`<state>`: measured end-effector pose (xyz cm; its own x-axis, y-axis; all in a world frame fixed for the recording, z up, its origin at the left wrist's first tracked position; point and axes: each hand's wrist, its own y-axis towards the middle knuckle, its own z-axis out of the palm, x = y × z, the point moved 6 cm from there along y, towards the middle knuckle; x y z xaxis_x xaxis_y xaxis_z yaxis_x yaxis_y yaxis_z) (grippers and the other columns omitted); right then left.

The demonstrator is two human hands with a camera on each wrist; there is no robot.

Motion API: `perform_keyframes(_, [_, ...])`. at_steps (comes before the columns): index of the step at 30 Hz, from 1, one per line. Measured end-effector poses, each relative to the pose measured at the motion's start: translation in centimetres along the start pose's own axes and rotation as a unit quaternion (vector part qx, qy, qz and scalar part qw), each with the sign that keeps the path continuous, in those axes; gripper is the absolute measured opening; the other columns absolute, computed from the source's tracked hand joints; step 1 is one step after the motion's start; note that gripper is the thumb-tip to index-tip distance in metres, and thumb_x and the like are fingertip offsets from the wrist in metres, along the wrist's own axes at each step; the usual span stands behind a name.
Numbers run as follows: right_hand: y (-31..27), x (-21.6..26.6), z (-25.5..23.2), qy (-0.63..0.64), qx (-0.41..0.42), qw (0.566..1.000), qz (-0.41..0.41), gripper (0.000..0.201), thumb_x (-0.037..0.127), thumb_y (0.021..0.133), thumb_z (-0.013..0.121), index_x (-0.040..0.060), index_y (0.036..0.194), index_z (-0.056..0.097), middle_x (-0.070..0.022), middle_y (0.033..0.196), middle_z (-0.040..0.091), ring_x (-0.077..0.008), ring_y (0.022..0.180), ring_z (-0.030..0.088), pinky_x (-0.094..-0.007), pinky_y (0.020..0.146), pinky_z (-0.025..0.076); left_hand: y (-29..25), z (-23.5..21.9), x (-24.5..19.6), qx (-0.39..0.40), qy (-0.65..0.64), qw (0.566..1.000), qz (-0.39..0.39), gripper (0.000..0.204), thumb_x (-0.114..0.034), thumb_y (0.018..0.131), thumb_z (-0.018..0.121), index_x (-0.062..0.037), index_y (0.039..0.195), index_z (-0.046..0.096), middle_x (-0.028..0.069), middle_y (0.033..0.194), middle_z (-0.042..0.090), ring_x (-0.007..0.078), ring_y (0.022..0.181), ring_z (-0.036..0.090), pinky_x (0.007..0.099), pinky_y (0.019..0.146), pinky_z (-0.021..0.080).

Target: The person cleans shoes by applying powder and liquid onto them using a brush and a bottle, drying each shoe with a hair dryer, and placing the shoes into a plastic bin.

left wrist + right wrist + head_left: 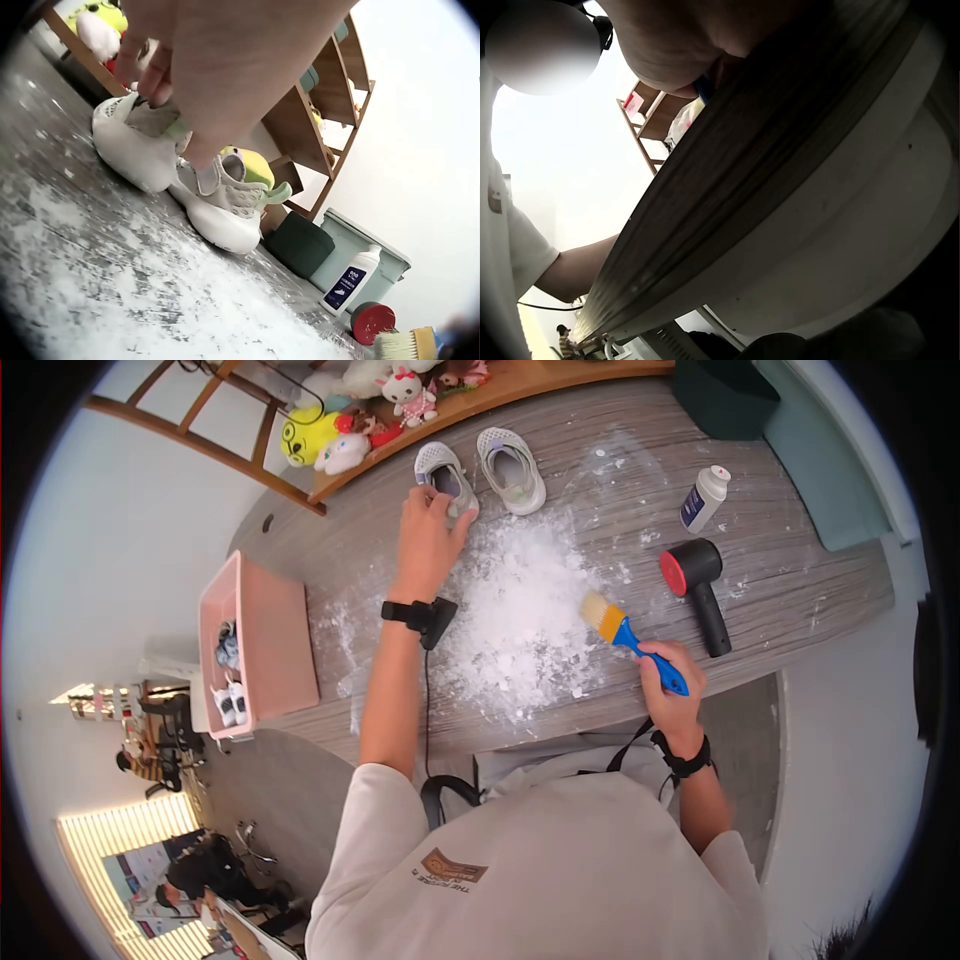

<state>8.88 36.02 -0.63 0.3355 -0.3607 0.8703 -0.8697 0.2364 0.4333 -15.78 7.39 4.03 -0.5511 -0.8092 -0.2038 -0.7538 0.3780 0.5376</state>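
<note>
A pale mesh shoe [447, 478] stands on the grey wood-grain table, its pair, another shoe [511, 470], close at its right. My left hand [430, 538] reaches over the nearer opening of the first shoe. In the left wrist view its loosely bent fingers [155, 79] hang right over the shoe's rim, and the thumb is down beside the shoe's end. My right hand [672, 685] grips the blue handle of a paintbrush [625, 632]. The bristles point at a spread of white powder [525, 615]. Most of the brush is hidden in the right wrist view.
A black and red hair dryer [703, 585] lies right of the brush. Behind it stands a white bottle [705, 498]. A pink bin [270, 650] holding shoes is at the left; plush toys [345, 425] sit on the wooden shelf behind. Green bins [725, 398] stand back right.
</note>
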Motion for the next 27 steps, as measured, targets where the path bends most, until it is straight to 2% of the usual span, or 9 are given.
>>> perform_keyframes(3, [-0.1, -0.2, 0.1, 0.0, -0.001, 1.0, 0.006, 0.017, -0.006, 0.087, 0.07, -0.0016, 0.103, 0.071, -0.013, 0.092, 0.072, -0.0186, 0.076, 0.067, -0.0283, 0.068, 0.051, -2.1, -1.0, 0.4, 0.033, -0.05, 0.998, -0.034, 0.036, -0.026, 0.089, 0.08, 0.0045, 0.102, 0.065, 0.0212, 0.122, 0.057, 0.039, 0.105, 0.059, 0.0437, 0.091, 0.05])
perform_keyframes(9, [-0.4, -0.7, 0.2, -0.005, -0.006, 0.999, 0.042, 0.016, -0.006, 0.089, 0.068, -0.0022, 0.104, 0.07, -0.0126, 0.091, 0.072, -0.0173, 0.078, 0.068, -0.0278, 0.07, 0.052, -11.0, -6.4, -4.3, 0.151, -0.177, 0.961, -0.152, 0.03, -0.015, 0.085, 0.083, 0.0025, 0.097, 0.063, 0.0177, 0.129, 0.054, 0.0362, 0.113, 0.061, 0.0397, 0.093, 0.053])
perform_keyframes(13, [-0.6, -1.0, 0.5, -0.007, -0.002, 0.999, 0.052, 0.015, -0.004, 0.092, 0.066, -0.0021, 0.106, 0.069, -0.0117, 0.091, 0.071, -0.016, 0.079, 0.069, -0.0274, 0.071, 0.053, -16.9, -7.5, -6.2, 0.11, -0.221, 0.953, -0.174, 0.032, -0.007, 0.08, 0.086, -0.0007, 0.096, 0.059, 0.0161, 0.132, 0.053, 0.0339, 0.118, 0.06, 0.0404, 0.097, 0.052])
perform_keyframes(15, [-1.0, -1.7, 0.5, -0.001, -0.001, 0.996, 0.085, 0.014, -0.003, 0.093, 0.065, -0.0024, 0.107, 0.069, -0.0118, 0.091, 0.071, -0.0153, 0.078, 0.069, -0.0274, 0.071, 0.053, -18.9, -7.6, -6.7, 0.072, -0.256, 0.946, -0.187, 0.035, -0.005, 0.078, 0.086, -0.0022, 0.097, 0.056, 0.0154, 0.134, 0.053, 0.0341, 0.12, 0.059, 0.0412, 0.099, 0.052])
perform_keyframes(19, [-1.4, -2.3, 0.5, -0.008, 0.004, 0.994, 0.105, 0.014, -0.002, 0.095, 0.063, -0.0031, 0.108, 0.067, -0.0122, 0.09, 0.071, -0.0148, 0.075, 0.068, -0.0274, 0.07, 0.054, -19.4, -8.2, -7.5, 0.025, -0.242, 0.951, -0.19, 0.036, -0.009, 0.08, 0.085, -0.0048, 0.1, 0.056, 0.0159, 0.131, 0.055, 0.0359, 0.119, 0.06, 0.0418, 0.09, 0.055])
perform_keyframes(23, [-1.8, -0.9, 0.8, -0.008, 0.048, 0.997, 0.052, 0.014, -0.002, 0.094, 0.062, -0.0034, 0.107, 0.067, -0.0132, 0.089, 0.071, -0.0161, 0.074, 0.068, -0.0279, 0.068, 0.053, -19.4, -7.8, -6.8, 0.034, -0.264, 0.947, -0.179, 0.037, -0.006, 0.078, 0.085, -0.0061, 0.101, 0.055, 0.0141, 0.129, 0.056, 0.0344, 0.12, 0.059, 0.0412, 0.096, 0.052])
perform_keyframes(24, [-1.8, -0.1, 1.3, 0.003, 0.089, 0.996, 0.009, 0.015, 0.001, 0.094, 0.06, -0.0029, 0.107, 0.066, -0.0123, 0.087, 0.069, -0.0141, 0.071, 0.064, -0.0253, 0.062, 0.051, -19.4, -7.8, -6.6, 0.04, -0.273, 0.945, -0.176, 0.038, -0.005, 0.077, 0.086, -0.0064, 0.101, 0.055, 0.0135, 0.129, 0.057, 0.0337, 0.121, 0.058, 0.041, 0.098, 0.051])
perform_keyframes(27, [-1.3, 3.7, 3.7, 0.012, 0.185, 0.977, -0.103, 0.012, 0.001, 0.093, 0.061, -0.0033, 0.103, 0.065, -0.0128, 0.086, 0.068, -0.0156, 0.069, 0.065, -0.026, 0.062, 0.051, -19.4, -7.9, -6.1, 0.049, -0.354, 0.912, -0.203, 0.037, -0.006, 0.078, 0.085, -0.0067, 0.1, 0.055, 0.0123, 0.128, 0.058, 0.0319, 0.117, 0.059, 0.0398, 0.099, 0.048])
